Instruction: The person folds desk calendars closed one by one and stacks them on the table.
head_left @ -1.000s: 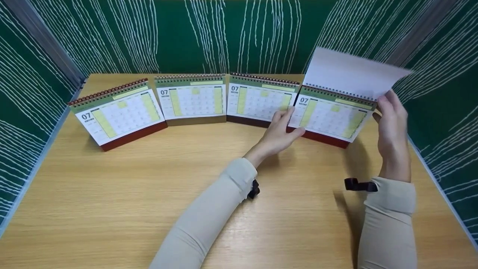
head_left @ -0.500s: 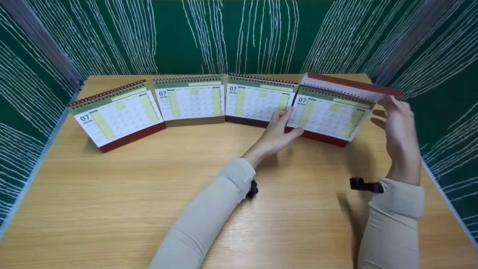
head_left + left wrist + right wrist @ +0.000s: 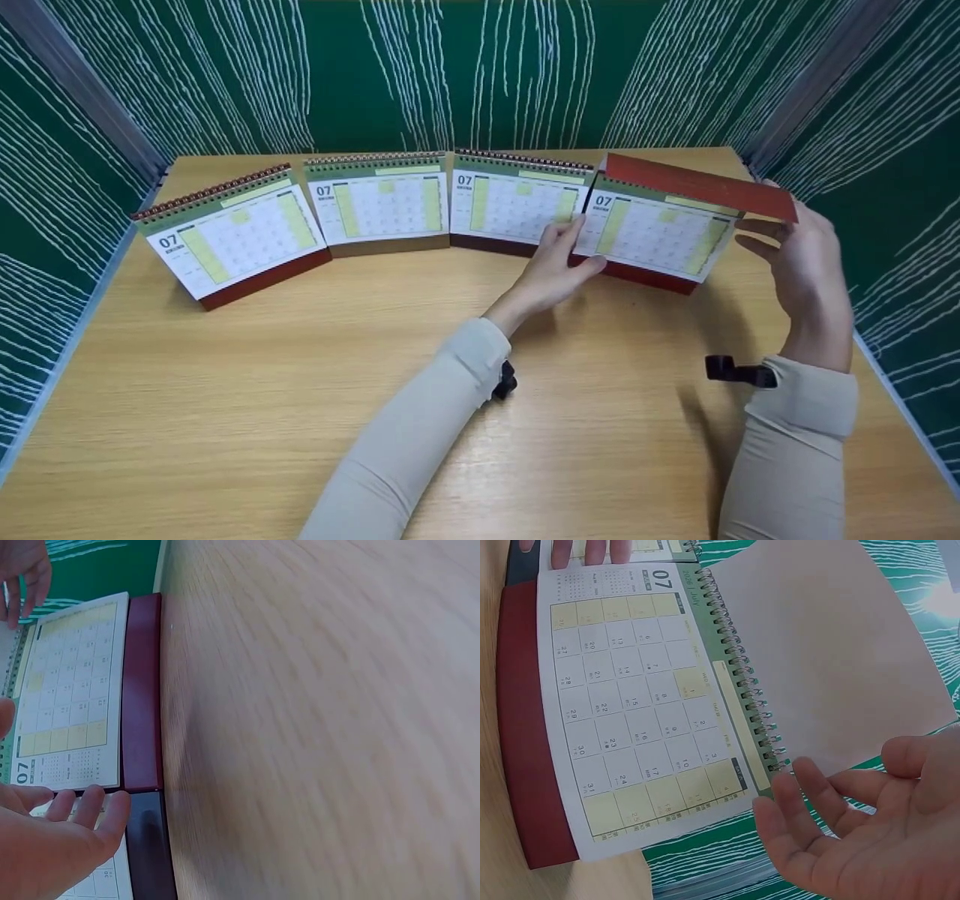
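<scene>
Several spiral desk calendars, all showing page 07, stand in an arc along the back of the table. My left hand (image 3: pixel 551 266) lies at the left edge of the rightmost calendar (image 3: pixel 652 232), fingers extended, its thumb by the red base. The neighbouring calendar (image 3: pixel 521 201) stands just left, partly behind those fingers. On the rightmost calendar, a red cover (image 3: pixel 697 186) slopes forward over the spiral binding. My right hand (image 3: pixel 814 259) touches the cover's right end with loosely bent, spread fingers. In the right wrist view, the cover's pale underside (image 3: pixel 825 652) meets the thumb.
To the left are a calendar on a tan base (image 3: pixel 386 199) and a tilted one on a red base (image 3: pixel 240 232). Green walls (image 3: pixel 525 67) with white streaks enclose the wooden table (image 3: pixel 337 375) at the back and sides.
My right hand has swung the cover from standing up, pale side showing, forward until its red side shows. That hand moved slightly right. My left hand stays at the calendar's left edge.
</scene>
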`<move>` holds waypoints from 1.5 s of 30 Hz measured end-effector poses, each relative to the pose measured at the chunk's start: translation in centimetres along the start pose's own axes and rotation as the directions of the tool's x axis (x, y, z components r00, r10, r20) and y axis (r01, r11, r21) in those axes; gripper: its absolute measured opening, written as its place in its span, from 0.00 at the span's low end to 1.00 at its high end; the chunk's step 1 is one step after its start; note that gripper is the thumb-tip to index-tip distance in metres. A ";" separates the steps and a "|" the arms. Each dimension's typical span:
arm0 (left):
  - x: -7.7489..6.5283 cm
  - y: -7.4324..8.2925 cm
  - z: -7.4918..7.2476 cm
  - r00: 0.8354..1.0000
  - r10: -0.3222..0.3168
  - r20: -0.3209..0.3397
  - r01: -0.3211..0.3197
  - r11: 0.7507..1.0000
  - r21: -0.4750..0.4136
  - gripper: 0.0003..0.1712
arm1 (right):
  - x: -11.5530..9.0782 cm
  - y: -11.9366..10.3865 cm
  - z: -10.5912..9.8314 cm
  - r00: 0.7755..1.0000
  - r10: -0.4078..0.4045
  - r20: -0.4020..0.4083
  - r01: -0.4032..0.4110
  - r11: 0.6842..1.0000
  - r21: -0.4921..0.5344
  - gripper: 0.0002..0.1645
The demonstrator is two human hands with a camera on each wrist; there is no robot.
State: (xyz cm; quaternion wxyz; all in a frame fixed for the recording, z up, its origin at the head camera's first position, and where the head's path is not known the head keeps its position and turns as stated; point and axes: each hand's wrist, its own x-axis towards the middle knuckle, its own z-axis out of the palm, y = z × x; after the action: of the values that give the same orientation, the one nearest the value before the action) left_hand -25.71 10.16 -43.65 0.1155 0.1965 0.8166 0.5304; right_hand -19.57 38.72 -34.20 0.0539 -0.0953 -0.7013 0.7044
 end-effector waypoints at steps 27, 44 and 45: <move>0.2 0.2 0.1 0.998 -0.001 -0.066 -0.005 0.995 -0.097 0.37 | -0.7 -0.2 -1.8 0.982 0.050 0.183 -0.036 0.996 -0.077 0.41; 0.0 0.3 -0.3 0.996 0.021 -0.087 -0.030 0.994 -0.105 0.32 | -0.3 -0.1 -1.1 0.980 0.137 0.142 -0.039 0.841 -0.540 0.45; 0.0 0.3 -0.3 0.996 0.021 -0.089 -0.031 0.994 -0.106 0.32 | -0.4 -0.1 -1.1 0.980 0.138 0.141 -0.038 0.832 -0.554 0.46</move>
State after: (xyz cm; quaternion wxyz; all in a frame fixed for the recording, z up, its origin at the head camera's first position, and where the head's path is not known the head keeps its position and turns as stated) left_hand -25.74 10.03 -43.27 0.0830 0.1773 0.7886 0.5830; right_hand -19.00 39.72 -34.08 -0.0699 -0.0767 -0.8704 0.4813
